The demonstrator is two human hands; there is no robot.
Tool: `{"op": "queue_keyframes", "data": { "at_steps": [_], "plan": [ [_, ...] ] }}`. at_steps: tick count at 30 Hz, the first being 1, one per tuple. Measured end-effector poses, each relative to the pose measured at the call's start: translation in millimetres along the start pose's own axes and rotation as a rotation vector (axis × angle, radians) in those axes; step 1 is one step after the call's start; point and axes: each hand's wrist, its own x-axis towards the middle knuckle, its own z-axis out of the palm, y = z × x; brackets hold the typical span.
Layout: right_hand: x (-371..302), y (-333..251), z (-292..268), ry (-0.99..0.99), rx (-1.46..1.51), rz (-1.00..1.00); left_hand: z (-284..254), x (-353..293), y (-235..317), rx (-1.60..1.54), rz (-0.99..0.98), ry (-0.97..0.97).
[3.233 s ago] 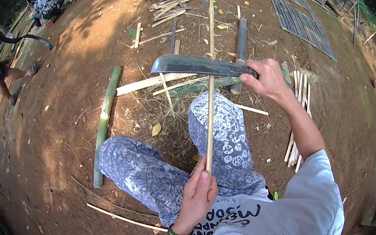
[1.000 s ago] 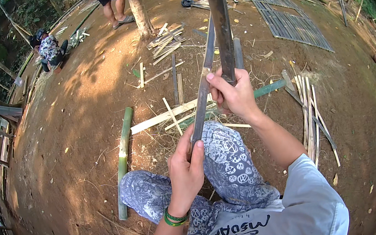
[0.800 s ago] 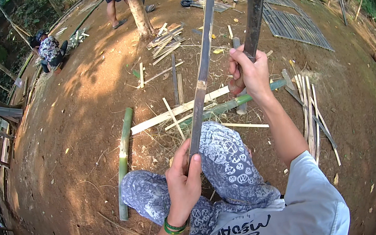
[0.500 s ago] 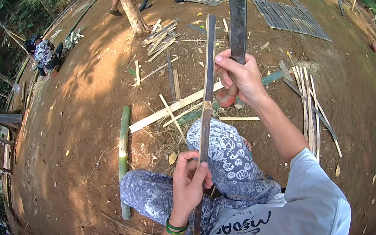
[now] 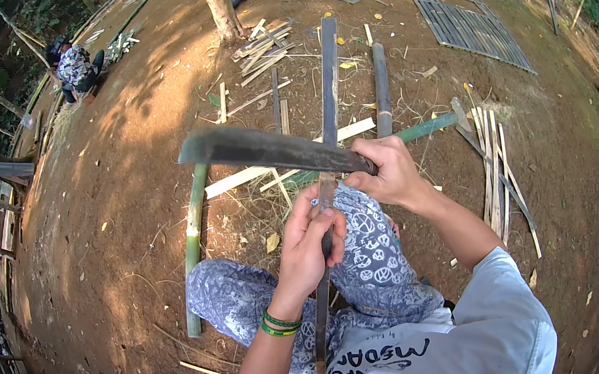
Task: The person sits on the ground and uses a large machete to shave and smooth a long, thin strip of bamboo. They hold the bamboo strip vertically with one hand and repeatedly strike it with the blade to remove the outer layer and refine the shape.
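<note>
My right hand (image 5: 390, 169) is wrapped round the handle of a machete (image 5: 263, 152), most of that handle hidden by the fingers. The dark blade points left and lies across a long, dark bamboo strip (image 5: 330, 78); whether the two touch I cannot tell. Just below the crossing, my left hand (image 5: 306, 244) grips the strip between thumb and fingers. The strip stands lengthwise in front of me, its near end running down past my lap and its far end reaching out over the ground.
A green bamboo pole (image 5: 194, 241) lies at left of my knees. Pale split strips (image 5: 495, 173) lie at right, with more in a pile (image 5: 267, 48) by a tree trunk (image 5: 220, 5). Bamboo panels (image 5: 469, 26) lie at far right. One person (image 5: 75, 69) squats far left; another's legs show behind the trunk.
The machete has swung from upright to nearly level, its blade now pointing left across the strip. My left hand has moved up and slightly right with the strip.
</note>
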Motion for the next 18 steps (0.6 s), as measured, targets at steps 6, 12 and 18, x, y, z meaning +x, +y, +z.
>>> {"op": "queue_keyframes", "data": {
  "at_steps": [6, 12, 18],
  "plan": [
    [-4.8, -3.8, -4.5, -0.02, -0.258, -0.147, -1.5, -1.0, -4.9, -0.013, -0.035, -0.027],
    [0.8, -3.0, -11.5, -0.026, -0.336, -0.2, -10.5, -11.9, -2.3, -0.009, -0.095, -0.051],
    [9.2, 7.4, -17.6, 0.009, -0.365, -0.213, -8.3, -27.7, 9.4, -0.023, -0.127, -0.068]
  ]
}}
